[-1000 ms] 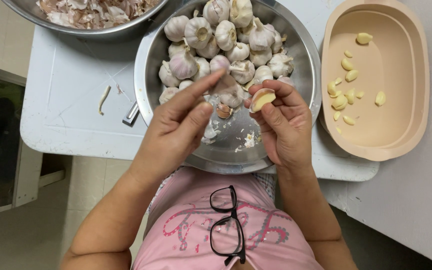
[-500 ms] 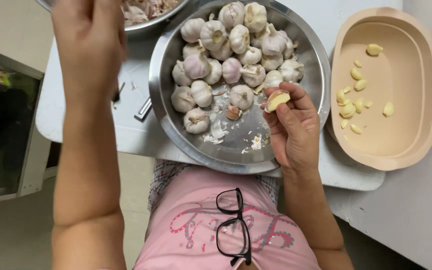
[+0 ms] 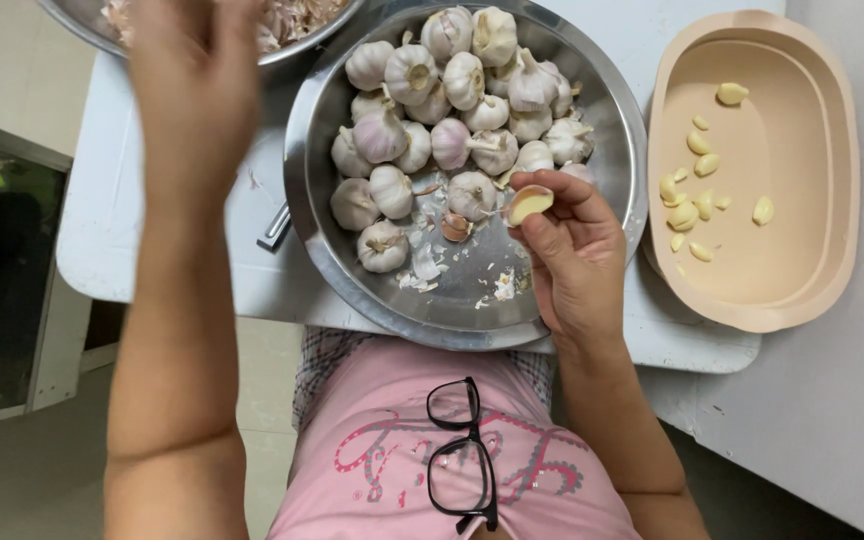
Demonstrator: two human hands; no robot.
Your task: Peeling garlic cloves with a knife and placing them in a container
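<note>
My right hand (image 3: 570,255) pinches a peeled garlic clove (image 3: 529,203) over the near right part of a steel bowl (image 3: 332,275). Several whole garlic bulbs (image 3: 442,110) fill the bowl's far half, with skin scraps on its bare bottom. My left hand (image 3: 197,75) is raised and blurred at the far left, over the rim of a second steel bowl (image 3: 82,25) that holds garlic skins (image 3: 297,15). Whether its fingers hold anything is not visible.
A beige oval tub (image 3: 832,200) at the right holds several peeled cloves (image 3: 690,205). Both bowls rest on a white table (image 3: 112,230), where a small metal tool (image 3: 274,226) lies left of the big bowl. Black glasses (image 3: 462,450) hang on my pink shirt.
My left hand left the clove and swung up and away to the far left, over the skins bowl. My right hand has kept the clove and stayed over the bowl.
</note>
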